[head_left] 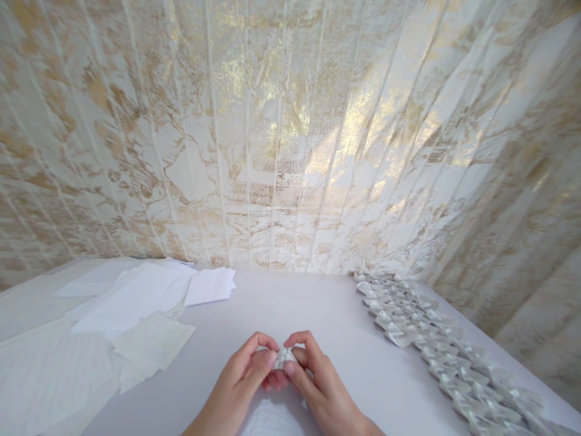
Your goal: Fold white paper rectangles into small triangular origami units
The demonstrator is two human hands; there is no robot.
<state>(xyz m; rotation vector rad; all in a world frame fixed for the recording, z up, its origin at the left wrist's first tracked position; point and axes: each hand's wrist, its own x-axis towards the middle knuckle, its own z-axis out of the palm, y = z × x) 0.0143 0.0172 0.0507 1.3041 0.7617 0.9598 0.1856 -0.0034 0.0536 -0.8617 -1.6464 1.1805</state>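
Between my two hands, low in the middle of the view, is a small folded piece of printed paper (284, 357). My left hand (249, 369) pinches its left side between thumb and fingers. On the other side, my right hand (313, 372) grips it the same way, with the thumb across the front and the index finger bent over the top. The fingers cover much of the paper, so its full shape is hidden. Both hands are just above the table, near its front edge.
Loose white sheets (136, 297) and printed pages (49, 369) overlap on the left of the white table (290, 303). Rows of folded paper pieces (436, 339) run along the right edge. A gold-patterned curtain or wall covering (281, 151) rises behind the table.
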